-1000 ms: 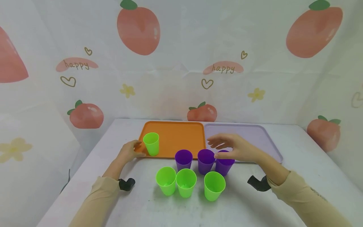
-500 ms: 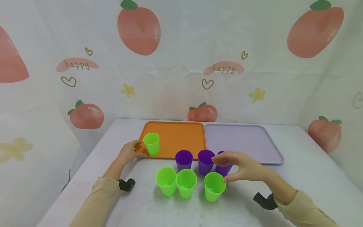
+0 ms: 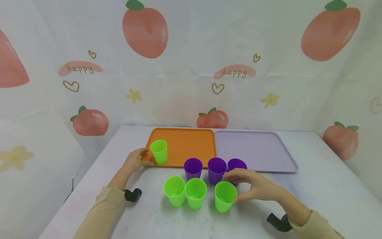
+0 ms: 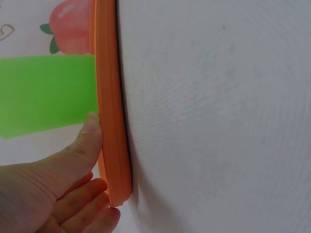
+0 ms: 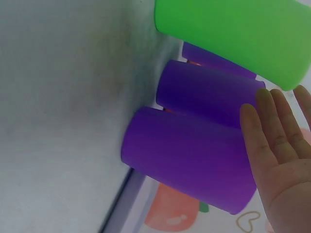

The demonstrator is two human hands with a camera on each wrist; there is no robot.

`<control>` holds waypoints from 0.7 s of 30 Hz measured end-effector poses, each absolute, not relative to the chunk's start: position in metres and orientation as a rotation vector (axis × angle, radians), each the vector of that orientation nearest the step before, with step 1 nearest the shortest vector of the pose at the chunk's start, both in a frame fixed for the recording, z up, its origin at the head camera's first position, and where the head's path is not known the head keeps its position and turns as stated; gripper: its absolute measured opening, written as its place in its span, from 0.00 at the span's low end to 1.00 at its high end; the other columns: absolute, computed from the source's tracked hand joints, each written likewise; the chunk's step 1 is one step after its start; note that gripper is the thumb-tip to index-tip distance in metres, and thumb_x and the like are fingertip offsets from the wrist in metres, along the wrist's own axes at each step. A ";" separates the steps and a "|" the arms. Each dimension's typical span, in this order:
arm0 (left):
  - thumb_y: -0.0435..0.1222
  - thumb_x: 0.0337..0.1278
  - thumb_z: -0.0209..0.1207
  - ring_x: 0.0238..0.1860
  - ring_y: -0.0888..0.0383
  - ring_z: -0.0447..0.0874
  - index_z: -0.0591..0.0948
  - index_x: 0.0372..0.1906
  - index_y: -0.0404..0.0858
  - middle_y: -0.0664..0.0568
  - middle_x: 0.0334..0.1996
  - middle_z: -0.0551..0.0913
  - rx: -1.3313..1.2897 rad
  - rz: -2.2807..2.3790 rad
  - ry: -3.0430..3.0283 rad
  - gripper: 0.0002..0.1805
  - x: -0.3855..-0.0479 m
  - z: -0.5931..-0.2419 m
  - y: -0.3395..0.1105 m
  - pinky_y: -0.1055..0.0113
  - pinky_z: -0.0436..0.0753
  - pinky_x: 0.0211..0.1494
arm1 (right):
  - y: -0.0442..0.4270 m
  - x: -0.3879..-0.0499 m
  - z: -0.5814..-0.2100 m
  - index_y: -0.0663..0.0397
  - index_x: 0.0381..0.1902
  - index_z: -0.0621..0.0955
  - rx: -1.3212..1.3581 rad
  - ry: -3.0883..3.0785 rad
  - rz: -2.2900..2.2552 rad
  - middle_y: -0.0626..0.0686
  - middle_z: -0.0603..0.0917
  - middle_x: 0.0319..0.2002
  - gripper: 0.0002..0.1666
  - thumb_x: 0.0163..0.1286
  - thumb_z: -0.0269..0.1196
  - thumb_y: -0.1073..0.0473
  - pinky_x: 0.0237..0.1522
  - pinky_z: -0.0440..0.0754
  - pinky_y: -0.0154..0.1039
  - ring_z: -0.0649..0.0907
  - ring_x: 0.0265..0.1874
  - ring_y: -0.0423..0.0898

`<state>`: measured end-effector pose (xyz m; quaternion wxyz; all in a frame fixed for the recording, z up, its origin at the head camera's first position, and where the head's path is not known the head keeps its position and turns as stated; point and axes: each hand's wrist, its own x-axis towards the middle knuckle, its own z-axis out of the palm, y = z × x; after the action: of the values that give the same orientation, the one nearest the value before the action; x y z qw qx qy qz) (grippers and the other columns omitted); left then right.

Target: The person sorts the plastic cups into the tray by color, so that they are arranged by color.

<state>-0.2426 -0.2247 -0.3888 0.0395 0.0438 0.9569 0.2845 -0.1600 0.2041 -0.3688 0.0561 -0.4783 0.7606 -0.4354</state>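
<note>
The near left corner of an orange tray (image 3: pixel 191 146) is being held by the left hand (image 3: pixel 135 159), its thumb being laid at the front rim and its fingers being bent at the side. An upright tray cup (image 3: pixel 159 152), green, is being carried by that tray near the same corner. Nothing is being gripped by the right hand (image 3: pixel 255 186); its thumb and fingers are being spread about the right green cup (image 3: pixel 224 199), which is being borne upright by the desk (image 3: pixel 134 222). Whether that cup is being touched cannot be told. To its left, past a gap, the middle green cup (image 3: pixel 195 194) and the left green cup (image 3: pixel 174 192) are being supported side by side. Behind this row, a left purple cup (image 3: pixel 193 169), a central purple cup (image 3: pixel 217 171) and a right purple cup (image 3: pixel 237 164) are being supported upright, the last being partly hidden by the right hand. The space right of the orange tray is being taken up by a lilac tray (image 3: pixel 256 151).
</note>
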 end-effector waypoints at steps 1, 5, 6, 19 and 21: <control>0.37 0.48 0.67 0.60 0.35 0.69 0.67 0.61 0.25 0.30 0.58 0.73 0.138 0.873 2.935 0.36 -0.243 -0.389 -0.225 0.44 0.70 0.65 | 0.204 -0.160 -0.370 0.66 0.56 0.72 -1.457 2.301 -1.325 0.62 0.78 0.51 0.34 0.52 0.71 0.62 0.55 0.80 0.34 0.80 0.53 0.39; 0.38 0.46 0.68 0.59 0.34 0.70 0.69 0.60 0.24 0.30 0.57 0.74 0.161 0.870 2.954 0.36 -0.242 -0.389 -0.225 0.44 0.70 0.64 | 0.202 -0.159 -0.373 0.64 0.57 0.72 -1.451 2.303 -1.318 0.63 0.78 0.52 0.35 0.51 0.71 0.62 0.55 0.80 0.34 0.80 0.54 0.38; 0.38 0.46 0.68 0.59 0.34 0.70 0.69 0.59 0.24 0.30 0.57 0.74 0.166 0.869 2.958 0.36 -0.242 -0.389 -0.225 0.44 0.71 0.63 | 0.202 -0.158 -0.373 0.63 0.57 0.72 -1.441 2.306 -1.314 0.62 0.78 0.52 0.35 0.51 0.71 0.61 0.55 0.80 0.34 0.80 0.54 0.37; 0.38 0.47 0.67 0.60 0.35 0.69 0.69 0.60 0.26 0.30 0.58 0.73 0.133 0.882 2.943 0.35 -0.243 -0.389 -0.225 0.44 0.69 0.65 | 0.200 -0.157 -0.375 0.59 0.58 0.73 -1.385 2.308 -1.273 0.56 0.81 0.51 0.34 0.53 0.71 0.58 0.53 0.81 0.31 0.81 0.51 0.39; 0.38 0.47 0.67 0.60 0.34 0.69 0.69 0.59 0.25 0.30 0.58 0.73 0.136 0.875 2.949 0.35 -0.242 -0.389 -0.225 0.44 0.70 0.64 | 0.200 -0.157 -0.375 0.59 0.58 0.73 -1.387 2.303 -1.276 0.56 0.81 0.51 0.34 0.53 0.71 0.58 0.53 0.81 0.31 0.81 0.51 0.39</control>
<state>-0.2425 -0.2252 -0.3887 0.0312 0.0443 0.9573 0.2840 -0.1574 0.1995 -0.3751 0.0829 -0.4644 0.7713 -0.4272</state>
